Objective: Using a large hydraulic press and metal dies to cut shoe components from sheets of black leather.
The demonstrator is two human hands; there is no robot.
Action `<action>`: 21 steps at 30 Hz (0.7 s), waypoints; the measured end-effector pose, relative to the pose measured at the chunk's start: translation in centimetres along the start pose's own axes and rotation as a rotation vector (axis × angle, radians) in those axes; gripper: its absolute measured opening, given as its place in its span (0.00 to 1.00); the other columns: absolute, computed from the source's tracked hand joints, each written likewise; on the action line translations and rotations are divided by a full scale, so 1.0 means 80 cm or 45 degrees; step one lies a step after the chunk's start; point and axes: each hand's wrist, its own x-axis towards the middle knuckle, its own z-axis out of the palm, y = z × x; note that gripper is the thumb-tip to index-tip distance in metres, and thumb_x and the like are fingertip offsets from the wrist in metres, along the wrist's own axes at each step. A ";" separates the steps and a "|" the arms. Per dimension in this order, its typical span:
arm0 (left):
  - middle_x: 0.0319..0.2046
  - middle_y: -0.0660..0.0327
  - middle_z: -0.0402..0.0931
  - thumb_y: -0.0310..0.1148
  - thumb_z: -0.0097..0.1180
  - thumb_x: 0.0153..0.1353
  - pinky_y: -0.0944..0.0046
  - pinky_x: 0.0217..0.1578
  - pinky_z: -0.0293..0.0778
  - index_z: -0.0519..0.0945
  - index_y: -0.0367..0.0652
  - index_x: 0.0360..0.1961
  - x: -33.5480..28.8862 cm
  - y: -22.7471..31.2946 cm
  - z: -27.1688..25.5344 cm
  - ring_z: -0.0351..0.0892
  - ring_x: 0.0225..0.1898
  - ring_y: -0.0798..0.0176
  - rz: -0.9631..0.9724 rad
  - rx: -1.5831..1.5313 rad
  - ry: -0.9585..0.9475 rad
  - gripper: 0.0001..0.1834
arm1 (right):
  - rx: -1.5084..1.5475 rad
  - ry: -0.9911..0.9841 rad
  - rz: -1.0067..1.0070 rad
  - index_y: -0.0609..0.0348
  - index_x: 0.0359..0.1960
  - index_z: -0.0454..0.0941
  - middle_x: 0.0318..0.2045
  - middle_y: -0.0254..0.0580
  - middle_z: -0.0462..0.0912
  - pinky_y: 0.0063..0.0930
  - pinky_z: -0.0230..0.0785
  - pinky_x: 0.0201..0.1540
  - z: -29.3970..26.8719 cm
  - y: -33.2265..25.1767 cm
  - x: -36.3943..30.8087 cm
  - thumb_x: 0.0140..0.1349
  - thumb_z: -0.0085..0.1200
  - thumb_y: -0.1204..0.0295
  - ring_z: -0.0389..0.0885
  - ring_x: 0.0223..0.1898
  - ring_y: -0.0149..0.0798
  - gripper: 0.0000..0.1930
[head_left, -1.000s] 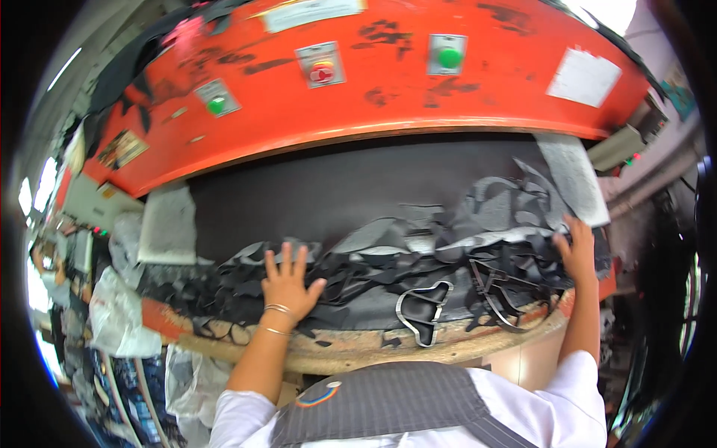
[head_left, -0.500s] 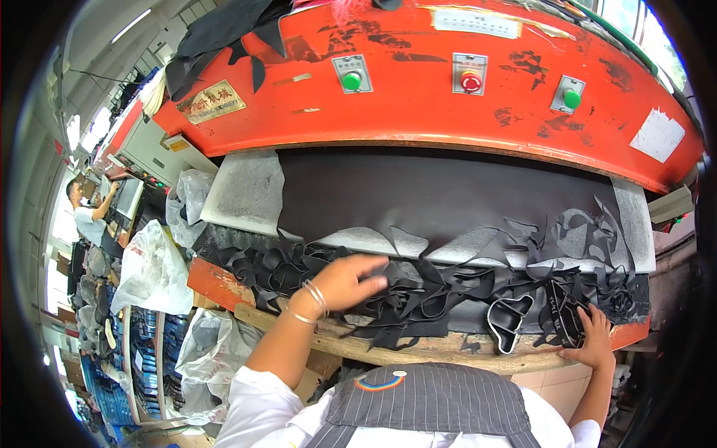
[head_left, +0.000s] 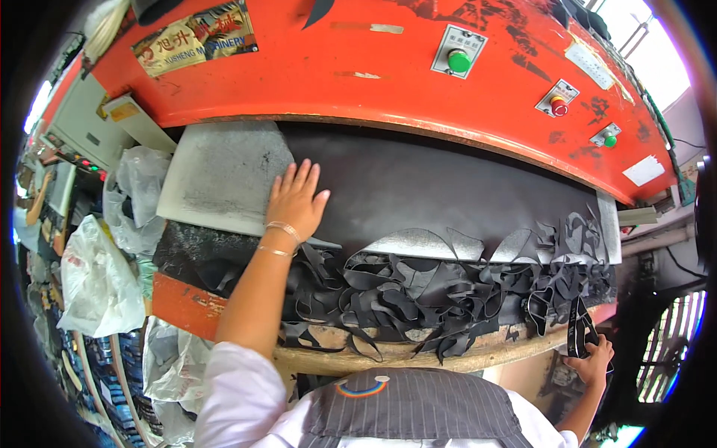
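Note:
My left hand point(head_left: 296, 200) lies flat with its fingers spread across the left edge of a dark leather sheet point(head_left: 441, 183). Under that sheet is a pale cutting board point(head_left: 216, 175), bare at its left end. At the far right, my right hand point(head_left: 591, 360) grips a black cutting die point(head_left: 576, 327) with an open frame, by its near end. Tangled black leather scraps point(head_left: 418, 291) with curved cutouts heap along the front edge of the board. The sheet's front edge shows curved gaps.
A red press point(head_left: 336, 82) spans the far side, carrying green buttons point(head_left: 458, 62) and a red knob point(head_left: 559, 107). A wooden rail point(head_left: 358, 361) runs along the near edge. Plastic bags point(head_left: 101, 276) hang or stand at left. Part of another person point(head_left: 33, 201) shows at the far left.
My left hand has moved from above the scraps forward onto the sheet's left edge. My view has turned leftward. The right hand stays at the black die.

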 end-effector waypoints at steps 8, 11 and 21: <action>0.66 0.55 0.62 0.40 0.45 0.66 0.48 0.67 0.50 0.69 0.40 0.62 -0.053 -0.028 0.009 0.57 0.68 0.53 0.107 -0.137 0.099 0.26 | 0.168 0.356 -0.789 0.58 0.26 0.84 0.61 0.61 0.65 0.53 0.51 0.62 -0.070 -0.256 -0.006 0.19 0.71 0.61 0.60 0.62 0.62 0.26; 0.65 0.57 0.65 0.41 0.45 0.66 0.50 0.68 0.50 0.71 0.40 0.61 -0.070 -0.050 0.011 0.59 0.68 0.55 0.068 -0.161 0.148 0.25 | 0.352 0.325 -1.285 0.55 0.29 0.86 0.62 0.62 0.62 0.57 0.50 0.61 -0.044 -0.414 0.026 0.24 0.74 0.53 0.60 0.61 0.63 0.28; 0.59 0.57 0.71 0.36 0.53 0.61 0.50 0.66 0.54 0.71 0.42 0.52 -0.072 -0.046 0.009 0.64 0.65 0.54 0.063 -0.486 0.250 0.19 | 0.520 0.244 -1.554 0.54 0.33 0.87 0.60 0.63 0.62 0.54 0.51 0.63 0.001 -0.647 0.033 0.32 0.71 0.50 0.57 0.62 0.64 0.27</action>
